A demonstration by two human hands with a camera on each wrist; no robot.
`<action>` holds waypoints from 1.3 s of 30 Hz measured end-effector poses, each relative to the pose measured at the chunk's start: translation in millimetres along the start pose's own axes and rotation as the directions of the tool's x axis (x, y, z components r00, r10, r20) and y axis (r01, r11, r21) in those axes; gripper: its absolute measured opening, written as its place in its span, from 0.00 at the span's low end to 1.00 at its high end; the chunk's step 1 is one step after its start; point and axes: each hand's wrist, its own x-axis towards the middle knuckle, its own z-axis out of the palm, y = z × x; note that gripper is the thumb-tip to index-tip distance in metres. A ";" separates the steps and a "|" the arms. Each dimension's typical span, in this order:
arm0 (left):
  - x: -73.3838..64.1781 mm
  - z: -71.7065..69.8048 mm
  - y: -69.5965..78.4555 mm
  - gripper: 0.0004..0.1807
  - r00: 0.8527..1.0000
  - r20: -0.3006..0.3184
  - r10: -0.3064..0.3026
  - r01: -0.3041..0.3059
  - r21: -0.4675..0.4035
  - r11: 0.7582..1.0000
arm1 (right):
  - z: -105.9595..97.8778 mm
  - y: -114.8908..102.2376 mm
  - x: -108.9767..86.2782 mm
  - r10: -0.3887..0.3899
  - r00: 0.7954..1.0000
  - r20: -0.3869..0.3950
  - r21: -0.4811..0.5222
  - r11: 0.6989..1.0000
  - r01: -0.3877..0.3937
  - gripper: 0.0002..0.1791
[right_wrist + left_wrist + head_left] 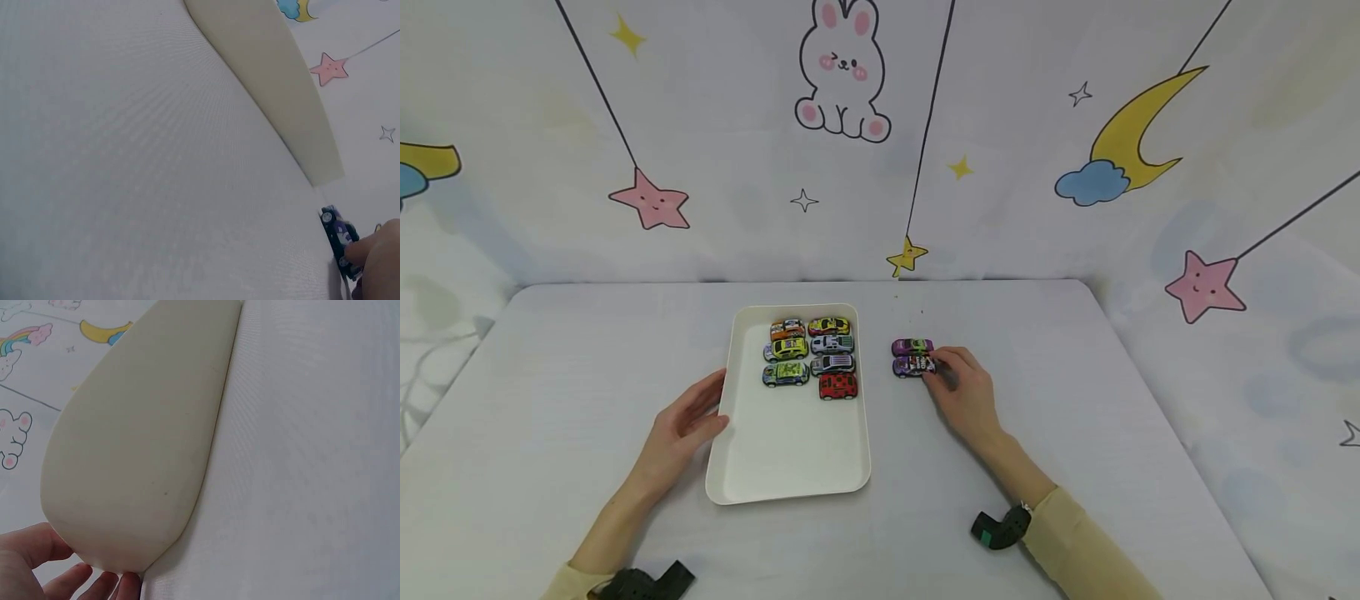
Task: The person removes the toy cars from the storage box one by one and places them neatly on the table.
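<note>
I have the right hand [968, 398] pinching the nearer purple car [909, 367], just right of the tray [790, 450]; the left hand [672, 432], fingers seemingly loose, touches the tray's left side.

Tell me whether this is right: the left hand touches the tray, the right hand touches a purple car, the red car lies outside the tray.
Wrong on the red car: the head view shows it inside the tray. The left hand does touch the tray, and the right hand a purple car.
</note>
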 end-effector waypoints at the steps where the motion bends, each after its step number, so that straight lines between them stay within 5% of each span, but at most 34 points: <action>1: 0.0 0.1 0.0 0.32 1.000 0.000 0.002 -0.002 -0.002 1.000 | 0.1 0.2 0.0 -0.002 1.000 -0.002 0.000 1.000 0.002 0.16; 20: -0.6 0.5 0.0 0.32 1.000 -0.002 -0.002 0.002 0.006 1.000 | 3.7 -2.3 -0.6 -0.086 0.993 -0.086 0.016 0.996 0.087 0.15; 28: -1.2 0.8 -0.2 0.32 1.000 -0.006 0.000 0.000 0.005 1.000 | 22.4 -21.9 -6.2 -0.227 0.971 -0.082 0.148 0.960 0.237 0.16; 39: -0.8 0.4 2.0 0.32 1.000 -0.006 -0.009 0.009 0.016 1.000 | 39.3 -43.2 -6.5 -0.374 0.928 0.004 0.186 0.912 0.366 0.16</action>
